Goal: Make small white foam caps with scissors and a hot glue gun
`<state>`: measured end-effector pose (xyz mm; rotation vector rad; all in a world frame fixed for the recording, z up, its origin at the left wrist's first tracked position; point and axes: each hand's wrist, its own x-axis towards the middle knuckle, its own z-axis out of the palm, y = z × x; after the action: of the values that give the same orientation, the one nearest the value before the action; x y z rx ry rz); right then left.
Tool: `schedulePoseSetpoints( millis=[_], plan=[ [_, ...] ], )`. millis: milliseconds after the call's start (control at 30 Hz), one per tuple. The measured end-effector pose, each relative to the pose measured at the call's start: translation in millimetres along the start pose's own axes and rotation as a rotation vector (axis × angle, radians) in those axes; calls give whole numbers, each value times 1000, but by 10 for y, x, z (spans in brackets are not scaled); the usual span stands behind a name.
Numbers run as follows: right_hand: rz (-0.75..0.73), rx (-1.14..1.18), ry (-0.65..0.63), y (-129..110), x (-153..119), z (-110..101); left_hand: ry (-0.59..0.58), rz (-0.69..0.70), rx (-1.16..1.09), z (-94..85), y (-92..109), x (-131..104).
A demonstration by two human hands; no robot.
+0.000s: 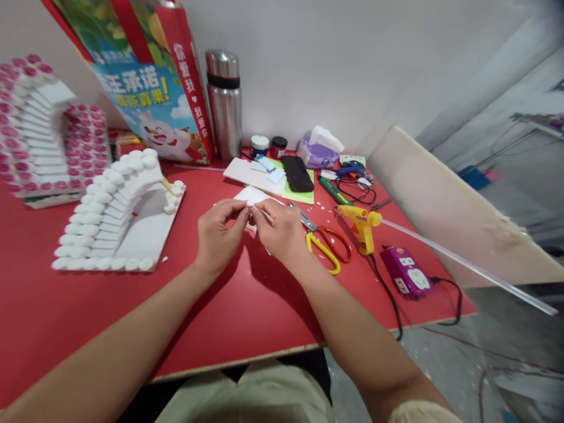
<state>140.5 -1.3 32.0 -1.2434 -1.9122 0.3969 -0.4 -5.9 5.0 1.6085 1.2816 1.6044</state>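
Left hand: my left hand is well to the left of the yellow glue gun, thumb and fingertips pinched on a small white piece.
Right hand: my right hand, between the left hand and the gun, also pinches that piece; its exact shape is hidden.
White piece: held at the meeting fingertips, left of the gun, above white sheets.
Slip risk: I judge that so small a piece could pop loose or bend if the fingertips press unevenly.
Scissors risk: the scissors lie open-handled just left of the gun, near my right wrist; a sideways sweep could knock them.
Gun risk: the glue gun has a long glue stick jutting past the table; a bump there could swing it. If hot, its nozzle could burn a straying arm; I cannot tell whether it is.
Table: red top, white scraps scattered left of the gun; a purple box sits right of it.
Models: left of the gun, beyond my left hand, a white staircase; farther back, a pink-dotted one.
Back row: behind and left of the gun, a tissue pack, steel flask and printed bag.
Room: pale wall behind the gun; grey floor below, to its right.
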Motion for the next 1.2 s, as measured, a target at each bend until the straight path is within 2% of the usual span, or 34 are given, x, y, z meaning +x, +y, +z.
schedulePoseSetpoints(
  millis=[67, 133, 333, 433, 500, 600, 700, 767, 867, 933, 1000, 1100, 1200],
  plan=[
    [25, 40, 9, -1, 5, -18, -4, 99, 74, 6, 30, -22],
    [74, 78, 7, 19, 21, -41, -25, 105, 61, 16, 57, -33],
    [148, 246, -171, 90, 87, -133, -49, -186, -207, -13, 31, 34],
    [150, 283, -186, 86, 94, -154, -123, -312, -340, -52, -24, 79],
    [160, 337, -193, 81, 87, -152, -163, -340, -390, -68, -45, 92],
    [158, 388, -197, 71, 70, -131, -162, -286, -350, -74, -35, 93],
    [161, 326, -176, 46, 60, -103, -147, -152, -225, -71, 0, 89],
    [236, 364, -159, 29, 72, -92, -137, -81, -157, -70, 19, 91],
    [516, 729, -222, 29, 122, -101, -121, -44, -114, -76, 34, 100],
    [704, 1012, -334, 48, 160, -119, -128, -32, -105, -87, 37, 110],
    [812, 1200, -446, 72, 187, -140, -150, -18, -100, -100, 35, 122],
    [849, 1346, -530, 100, 194, -168, -183, -7, -110, -117, 19, 138],
    [798, 1435, -555, 107, 174, -189, -191, -20, -137, -117, -11, 142]
  ],
)
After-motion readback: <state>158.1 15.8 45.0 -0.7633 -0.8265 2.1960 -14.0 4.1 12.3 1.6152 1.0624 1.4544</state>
